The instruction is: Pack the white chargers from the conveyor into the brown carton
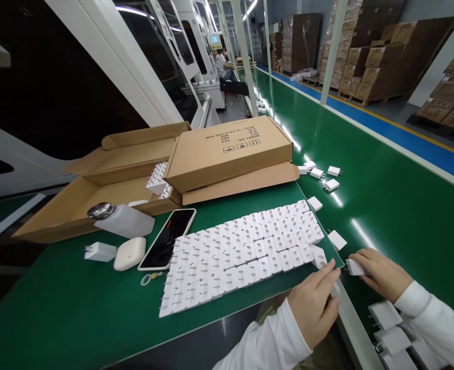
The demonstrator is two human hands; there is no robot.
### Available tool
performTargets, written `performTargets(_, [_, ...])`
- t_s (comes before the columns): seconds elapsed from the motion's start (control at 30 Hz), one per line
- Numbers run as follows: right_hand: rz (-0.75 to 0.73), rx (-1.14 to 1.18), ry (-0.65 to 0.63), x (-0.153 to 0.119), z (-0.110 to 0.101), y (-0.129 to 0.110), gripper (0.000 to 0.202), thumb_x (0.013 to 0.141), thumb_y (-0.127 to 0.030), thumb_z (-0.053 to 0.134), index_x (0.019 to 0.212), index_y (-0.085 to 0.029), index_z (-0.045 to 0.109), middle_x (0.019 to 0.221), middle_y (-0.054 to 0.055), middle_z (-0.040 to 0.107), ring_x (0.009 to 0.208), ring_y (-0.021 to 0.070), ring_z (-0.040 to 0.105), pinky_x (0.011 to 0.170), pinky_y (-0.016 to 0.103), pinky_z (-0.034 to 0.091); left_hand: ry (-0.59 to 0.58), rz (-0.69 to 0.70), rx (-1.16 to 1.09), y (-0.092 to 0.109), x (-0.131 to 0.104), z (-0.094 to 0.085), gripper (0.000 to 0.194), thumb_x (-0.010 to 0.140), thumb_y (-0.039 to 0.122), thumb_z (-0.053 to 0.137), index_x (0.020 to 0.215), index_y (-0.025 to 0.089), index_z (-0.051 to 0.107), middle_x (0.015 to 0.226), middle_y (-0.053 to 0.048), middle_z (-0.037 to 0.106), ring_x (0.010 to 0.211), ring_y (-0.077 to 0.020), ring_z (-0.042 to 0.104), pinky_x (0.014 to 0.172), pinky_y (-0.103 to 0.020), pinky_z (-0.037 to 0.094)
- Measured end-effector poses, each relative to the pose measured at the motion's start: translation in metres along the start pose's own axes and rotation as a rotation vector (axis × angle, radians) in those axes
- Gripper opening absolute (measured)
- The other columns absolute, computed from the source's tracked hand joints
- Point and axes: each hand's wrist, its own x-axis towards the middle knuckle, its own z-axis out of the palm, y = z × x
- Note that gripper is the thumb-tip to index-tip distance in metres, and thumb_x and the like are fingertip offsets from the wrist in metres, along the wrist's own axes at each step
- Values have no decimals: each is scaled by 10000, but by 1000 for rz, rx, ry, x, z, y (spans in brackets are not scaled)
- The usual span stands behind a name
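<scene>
Rows of white plug chargers (246,252) stand packed together on the green table, metal prongs facing up. At the near right end of this block, one charger (319,257) sits askew. My left hand (315,306) is beside it, fingers stretched out and thumb apart; whether the fingertips touch it I cannot tell. Over the green belt (396,216), my right hand (381,275) grips a single charger (355,267) between thumb and fingers, prongs pointing left. More loose chargers (392,339) lie below my right forearm, partly hidden by the sleeve.
Scattered chargers (331,185) lie farther up the belt. An open carton (91,200) with chargers inside and a closed carton (230,149) stand behind the block. Left of it are a phone (168,239), an earbud case (130,253), a pump bottle (124,221) and one charger (100,252). A person (222,64) sits far back.
</scene>
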Motion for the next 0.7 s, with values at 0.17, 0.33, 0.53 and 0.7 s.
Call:
performTargets(0.17, [190,462,14,13,-32,-13,372,760,-394,558,1090,-238,482,982,51,608,842,202,602,756,365,519,17,33,3,-2,0,-5,401,796,178,394,1185,163,492,1364,-113,401,1181,-250,464,933,-388,473])
performTargets(0.33, [62,743,74,37,-22,-56,400,773,-359,560,1148,-252,471,1053,63,573,953,205,573,776,349,535,76,109,0,-7,-1,-5,366,788,158,400,1132,164,522,1303,-104,476,1187,-238,456,963,-379,449])
performTargets(0.53, [165,818,161,33,-1,-67,384,789,-350,529,1121,-231,377,1048,93,574,966,211,573,863,406,507,32,294,-54,-31,-11,-6,306,787,192,407,1049,195,564,1104,-51,634,1014,-174,588,886,-277,495])
performTargets(0.7, [259,1065,277,48,-5,-64,360,867,-415,376,1202,-283,395,1314,69,429,1221,212,396,1024,381,368,-74,401,-21,-49,-12,-9,281,837,314,414,1080,226,523,1156,-14,611,1101,-129,536,1002,-253,381])
